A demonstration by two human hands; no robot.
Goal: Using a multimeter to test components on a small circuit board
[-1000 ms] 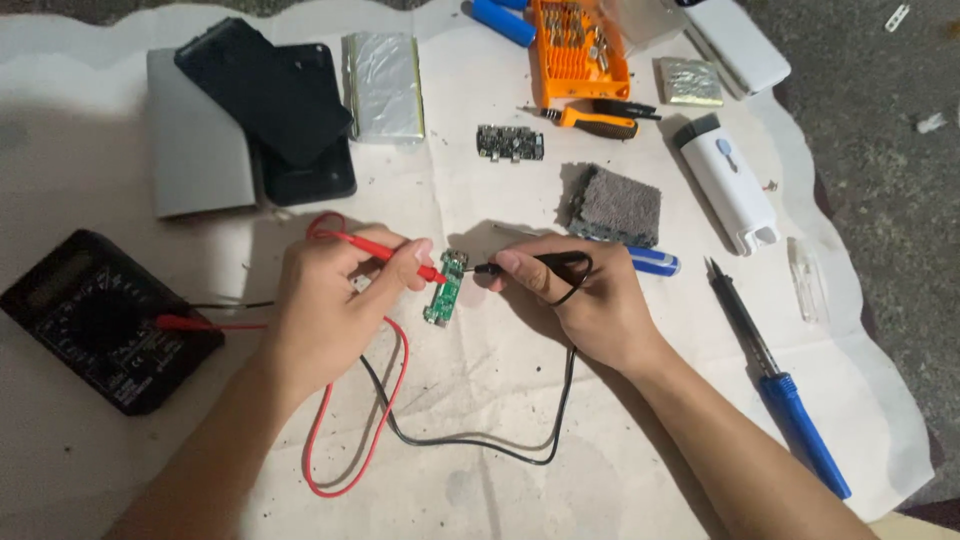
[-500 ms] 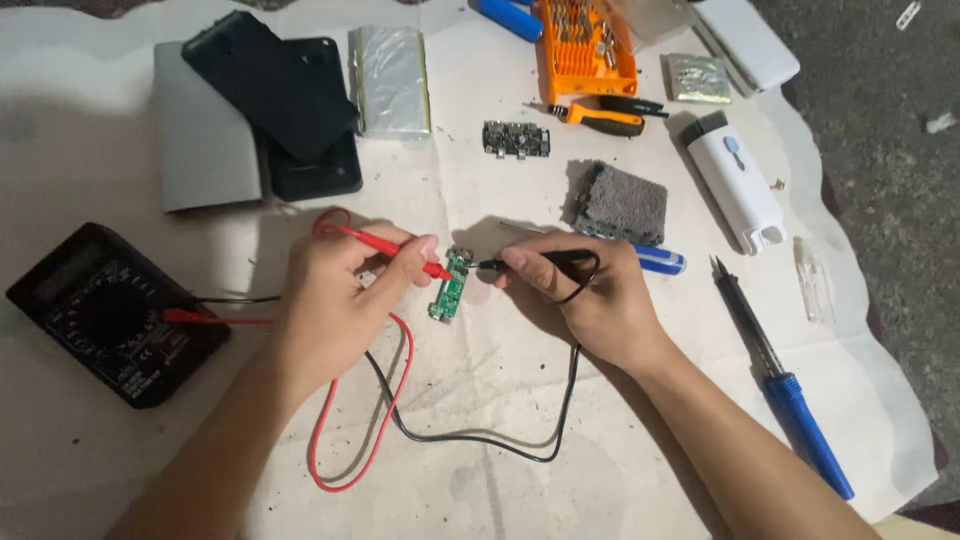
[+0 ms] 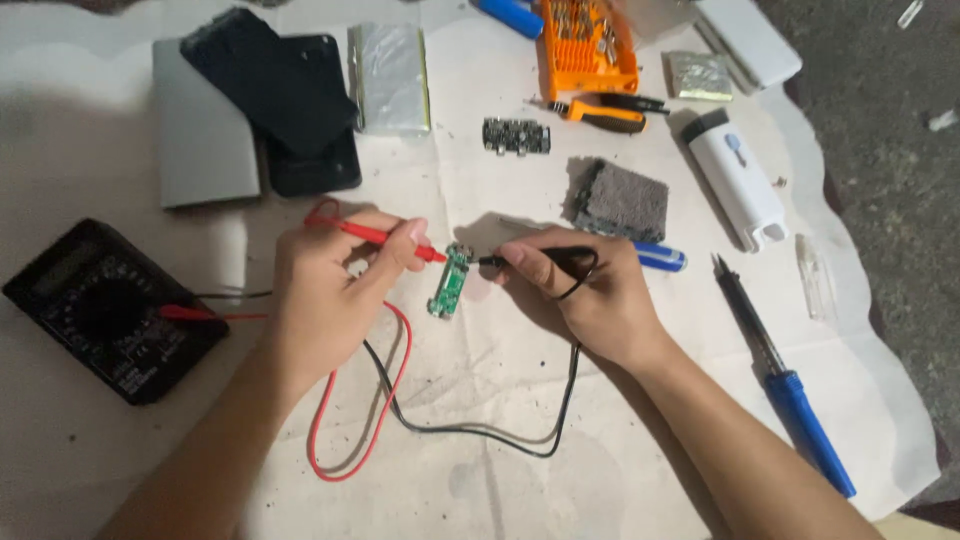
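White cloth covers the bench [image 3: 470, 480], tools scattered round the edges. Compared w/ a sec ago I see almost no change: both probes sit on the board as before, only the view has drifted a bit. I read that as a steady measurement being held, contact not broken.

Left hand [image 3: 325, 290] pinches the red probe [image 3: 385, 237] between thumb & fingers, tip touching the top left of the green board [image 3: 450, 281]. Right hand [image 3: 590, 295] grips the black probe [image 3: 535, 260] the same way, tip meeting the board's top right. Both sets of fingers are closed on the probes.

Board lies flat on the cloth at centre, between the two hands, slightly tilted, small & narrow, w/ a light-coloured end at top. Components too small to make out.

Red & black leads [image 3: 400, 400] loop below the hands toward the black meter [image 3: 105, 310] at left. Blue-handled iron [image 3: 780, 380] lies at right, apart from the hands; grey sponge [image 3: 620, 200] just above the right hand.
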